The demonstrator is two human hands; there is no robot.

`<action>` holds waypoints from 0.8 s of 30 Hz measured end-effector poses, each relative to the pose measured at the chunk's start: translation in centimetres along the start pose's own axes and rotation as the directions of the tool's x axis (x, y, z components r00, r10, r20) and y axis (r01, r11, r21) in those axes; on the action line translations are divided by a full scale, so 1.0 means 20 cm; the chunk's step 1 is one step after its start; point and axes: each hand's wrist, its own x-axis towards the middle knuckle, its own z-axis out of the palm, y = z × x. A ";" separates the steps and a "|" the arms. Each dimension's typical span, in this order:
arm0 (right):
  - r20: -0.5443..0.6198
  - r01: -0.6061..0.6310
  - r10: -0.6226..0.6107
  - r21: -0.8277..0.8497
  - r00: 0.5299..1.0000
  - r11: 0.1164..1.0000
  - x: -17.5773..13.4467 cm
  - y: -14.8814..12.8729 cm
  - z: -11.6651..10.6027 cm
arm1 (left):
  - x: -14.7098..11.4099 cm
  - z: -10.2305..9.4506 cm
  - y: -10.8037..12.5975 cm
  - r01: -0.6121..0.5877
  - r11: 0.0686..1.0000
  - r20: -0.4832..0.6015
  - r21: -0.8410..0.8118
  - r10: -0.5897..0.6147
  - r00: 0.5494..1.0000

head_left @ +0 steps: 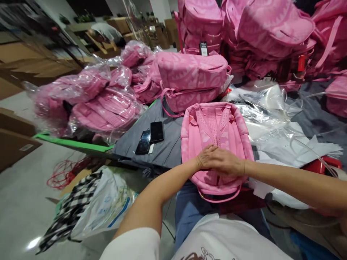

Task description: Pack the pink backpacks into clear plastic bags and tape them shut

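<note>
A pink backpack [238, 130] lies in front of me at the table's edge, with its padded back panel and straps facing up and its top handle loop toward my body. On its panel my left hand [204, 157] rests flat, partly covered by the other hand. My right hand [229, 164] lies across it with the fingers stretched out and pointing left. Both hands look open, and I see nothing held in them. What is beneath the palms is hidden.
Two phones [156, 132] lie on the grey cloth to the left. Bagged pink backpacks [105, 108] pile up at the left, and more backpacks [273, 29] are stacked behind. Clear plastic bags and white sheets [284, 141] cover the right side. A person [107, 33] bends over in the background.
</note>
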 end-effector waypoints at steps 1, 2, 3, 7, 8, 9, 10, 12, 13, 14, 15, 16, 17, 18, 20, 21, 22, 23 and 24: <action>0.146 0.137 -0.134 -0.008 0.980 0.991 -0.01 -0.04 -0.01 | -0.01 -0.01 -0.01 0.046 0.999 -0.040 0.018 -0.045 0.998; 0.279 0.266 -0.249 -0.022 0.927 0.964 -0.01 -0.07 -0.01 | -0.02 -0.02 -0.02 0.083 0.996 -0.065 0.031 -0.081 0.995; 0.379 0.363 -0.317 -0.053 0.869 0.930 -0.01 -0.07 -0.01 | -0.02 -0.02 -0.03 0.142 0.989 -0.081 0.032 -0.139 0.987; 0.423 0.401 -0.259 -0.289 0.868 0.869 0.01 0.03 0.09 | 0.01 -0.01 -0.09 0.398 0.917 0.014 -0.021 -0.398 0.917; 0.418 0.395 -0.247 -0.318 0.875 0.862 0.02 0.05 0.12 | 0.02 -0.01 -0.10 0.419 0.907 0.053 -0.027 -0.418 0.907; 0.424 0.401 -0.244 -0.334 0.872 0.853 0.02 0.07 0.14 | 0.02 -0.01 -0.11 0.429 0.903 0.080 -0.028 -0.425 0.901; 0.426 0.404 -0.240 -0.349 0.872 0.846 0.02 0.07 0.15 | 0.02 -0.02 -0.11 0.430 0.903 0.096 -0.030 -0.425 0.900; 0.414 0.388 -0.220 -0.381 0.883 0.839 0.02 0.05 0.13 | 0.00 -0.03 -0.10 0.423 0.905 0.114 -0.042 -0.416 0.902; 0.408 0.382 -0.215 -0.390 0.887 0.838 0.03 0.04 0.10 | -0.03 -0.04 -0.08 0.417 0.907 0.128 -0.051 -0.408 0.904; 0.395 0.372 -0.209 -0.398 0.895 0.839 0.05 0.03 0.05 | -0.06 -0.04 -0.07 0.409 0.910 0.144 -0.059 -0.398 0.906; 0.359 0.339 -0.189 -0.421 0.914 0.841 0.08 0.03 -0.02 | -0.10 -0.05 -0.05 0.407 0.911 0.159 -0.065 -0.394 0.905; 0.295 0.269 -0.139 -0.465 0.945 0.843 0.12 0.06 -0.09 | -0.14 -0.05 -0.02 0.413 0.908 0.170 -0.070 -0.397 0.902; 0.201 0.148 -0.046 -0.526 0.978 0.837 0.17 0.09 -0.16 | -0.19 -0.05 0.00 0.421 0.904 0.179 -0.074 -0.404 0.897; 0.084 -0.011 0.073 -0.584 0.994 0.812 0.22 0.15 -0.23 | -0.23 -0.06 0.02 0.430 0.899 0.184 -0.078 -0.411 0.893; -0.112 -0.296 0.294 -0.636 0.949 0.713 0.31 0.28 -0.31 | -0.28 -0.10 0.05 0.434 0.898 0.200 -0.074 -0.413 0.888; -0.158 -0.376 0.364 -0.640 0.918 0.670 0.33 0.35 -0.31 | -0.29 -0.13 0.05 0.427 0.902 0.212 -0.062 -0.406 0.889; -0.172 -0.413 0.403 -0.641 0.899 0.647 0.35 0.41 -0.29 | -0.27 -0.16 0.04 0.417 0.908 0.220 -0.048 -0.397 0.891; -0.170 -0.424 0.419 -0.640 0.892 0.641 0.34 0.47 -0.25 | -0.23 -0.19 0.03 0.414 0.909 0.213 -0.033 -0.399 0.892; -0.162 -0.420 0.421 -0.638 0.893 0.645 0.33 0.51 -0.20 | -0.18 -0.21 0.01 0.419 0.908 0.184 -0.020 -0.408 0.894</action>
